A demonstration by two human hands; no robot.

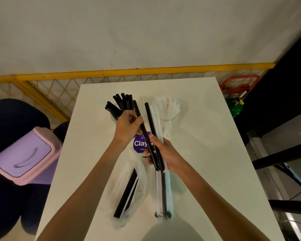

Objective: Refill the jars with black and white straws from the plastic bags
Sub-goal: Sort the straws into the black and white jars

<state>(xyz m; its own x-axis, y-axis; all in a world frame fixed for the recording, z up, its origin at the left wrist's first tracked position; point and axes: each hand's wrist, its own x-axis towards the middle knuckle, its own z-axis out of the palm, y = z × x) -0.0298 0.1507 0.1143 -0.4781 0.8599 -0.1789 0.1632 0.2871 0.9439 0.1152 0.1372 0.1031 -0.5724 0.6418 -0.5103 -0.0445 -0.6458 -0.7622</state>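
Pinching a single black straw (136, 109) in the left grip (129, 126), long axis tilted away and slightly left, top end aimed at the black-straw jar (113, 118) just beyond the knuckles; clutching a mixed black-and-white bundle (159, 188) in the right grip (163, 153), farther from that jar, above the counter (207, 153)

The white table (207, 153) bears a left jar (113, 118) of black straws (122, 103), a right jar (170, 119) of white straws (167, 106), and, nearer, a plastic bag (129, 197).
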